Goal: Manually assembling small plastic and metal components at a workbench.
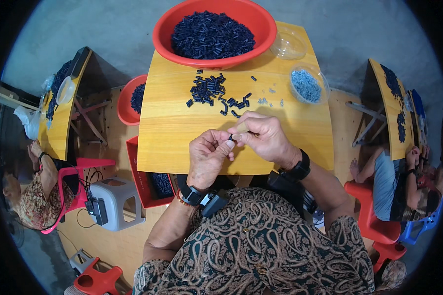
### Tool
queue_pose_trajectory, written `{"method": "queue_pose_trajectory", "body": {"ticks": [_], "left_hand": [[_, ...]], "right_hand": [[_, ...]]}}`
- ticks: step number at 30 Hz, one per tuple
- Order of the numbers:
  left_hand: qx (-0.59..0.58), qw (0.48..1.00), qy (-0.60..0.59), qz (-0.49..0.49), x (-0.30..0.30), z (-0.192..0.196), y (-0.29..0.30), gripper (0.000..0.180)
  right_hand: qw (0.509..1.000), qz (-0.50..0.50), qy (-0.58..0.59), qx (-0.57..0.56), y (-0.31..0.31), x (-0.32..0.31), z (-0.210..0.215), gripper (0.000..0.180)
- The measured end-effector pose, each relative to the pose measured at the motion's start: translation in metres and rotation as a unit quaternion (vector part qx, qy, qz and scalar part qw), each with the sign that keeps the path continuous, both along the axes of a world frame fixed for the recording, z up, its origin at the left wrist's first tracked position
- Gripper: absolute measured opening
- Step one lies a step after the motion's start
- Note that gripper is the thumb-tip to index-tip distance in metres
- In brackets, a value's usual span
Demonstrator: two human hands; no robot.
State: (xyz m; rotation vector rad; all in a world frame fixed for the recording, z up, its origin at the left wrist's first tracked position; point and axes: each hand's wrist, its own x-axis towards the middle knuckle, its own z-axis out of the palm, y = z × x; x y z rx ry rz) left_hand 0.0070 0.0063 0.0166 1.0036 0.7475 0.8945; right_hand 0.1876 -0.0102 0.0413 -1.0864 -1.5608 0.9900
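Left hand (206, 153) and right hand (267, 136) pinching a small black piece (231, 137), mostly hidden! Room either side on the yellow tabletop (165, 125).

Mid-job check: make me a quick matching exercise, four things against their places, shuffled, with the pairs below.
1. large red basin
2. clear tub of small silvery pieces
3. small dark piece
4. red rectangular crate

A. at the fingertips of the left hand and right hand
B. low down, by the left edge of the yellow table
C. on the tabletop's far end
D. on the tabletop, toward its right edge

Pairs: 1-C, 2-D, 3-A, 4-B
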Motion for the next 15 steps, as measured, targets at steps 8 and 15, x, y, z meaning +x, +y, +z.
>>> {"method": "queue_pose_trajectory", "body": {"ticks": [8,15], "left_hand": [[-0.036,0.998,-0.042,-0.004,0.003,0.001,-0.003,0.007],[-0.122,0.984,-0.126,-0.014,0.007,-0.001,-0.002,0.008]], "right_hand": [[1.0,0.02,-0.011,0.003,-0.005,0.006,-0.009,0.016],[0.992,0.01,0.102,-0.074,-0.007,0.007,-0.018,0.02]]}}
